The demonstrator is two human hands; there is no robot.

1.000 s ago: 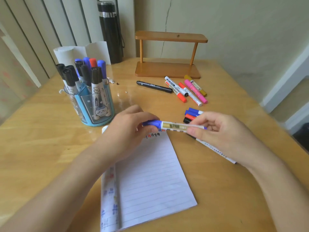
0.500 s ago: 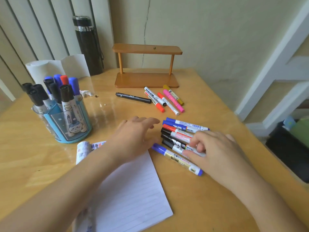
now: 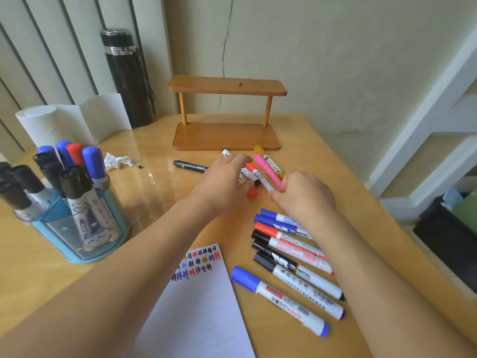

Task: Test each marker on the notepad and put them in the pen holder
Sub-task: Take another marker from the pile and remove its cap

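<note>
Table [image 3: 160, 192] carrying the notepad [image 3: 201, 306], near centre, and the pen holder [image 3: 77, 228], left, part-filled. Both hands have left the near row for the far cluster of thin markers [image 3: 267, 170]. The left hand [image 3: 222, 182] lies over them and the right hand [image 3: 307, 195] curls at the orange-capped marker [image 3: 258, 175]; a grasp by either cannot be told. The blue marker [image 3: 281, 298], held a second ago, lies released right of the notepad, apparently set aside, not yet in the holder.

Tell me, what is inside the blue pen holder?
Upright in the pen holder, caps up: black-capped markers, blue-capped markers, one red-capped marker. The front ones cover the rear barrels, so no exact count.
</note>
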